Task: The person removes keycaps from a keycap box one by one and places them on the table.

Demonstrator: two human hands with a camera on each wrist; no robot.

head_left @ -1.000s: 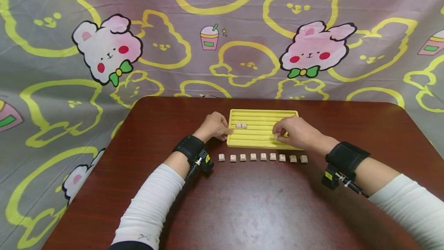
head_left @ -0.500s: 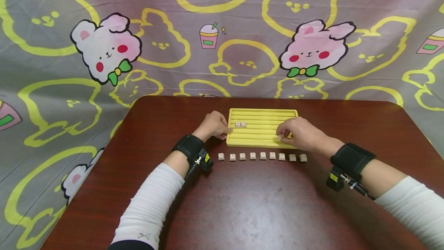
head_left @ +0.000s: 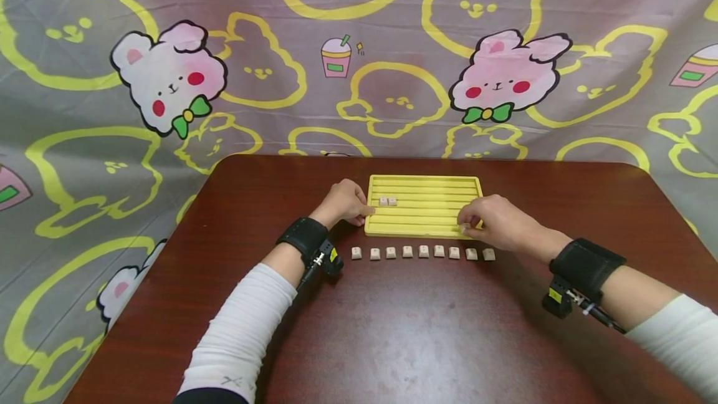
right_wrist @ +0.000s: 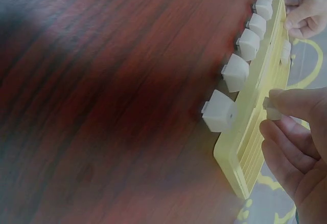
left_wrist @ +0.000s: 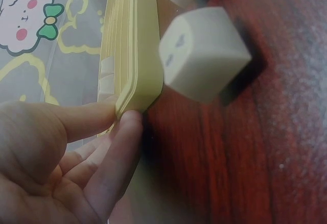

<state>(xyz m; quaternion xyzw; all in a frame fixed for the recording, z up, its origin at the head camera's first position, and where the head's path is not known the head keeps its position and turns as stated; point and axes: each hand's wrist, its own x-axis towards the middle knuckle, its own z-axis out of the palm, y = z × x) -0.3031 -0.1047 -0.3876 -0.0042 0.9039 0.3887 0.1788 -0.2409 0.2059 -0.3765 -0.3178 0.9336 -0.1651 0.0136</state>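
Note:
A yellow ridged tray (head_left: 423,180) lies on the table, with two white keycaps (head_left: 387,201) side by side on one of its ridges at the left. My left hand (head_left: 343,202) pinches the tray's left edge between thumb and fingers, as the left wrist view shows near a corner. My right hand (head_left: 501,223) is over the tray's right end. Between its thumb and fingertip it pinches a keycap (right_wrist: 272,110), mostly hidden from the head view. In front of the tray runs a row of several keycaps (head_left: 423,251).
The dark red-brown wooden table (head_left: 426,329) extends toward me and to both sides. A grey cloth (head_left: 314,11) printed with yellow outlines and rabbit faces hangs behind its far edge.
My right hand has moved to the right and slightly toward me along the tray, still holding the keycap. The left hand stays at the tray's left edge.

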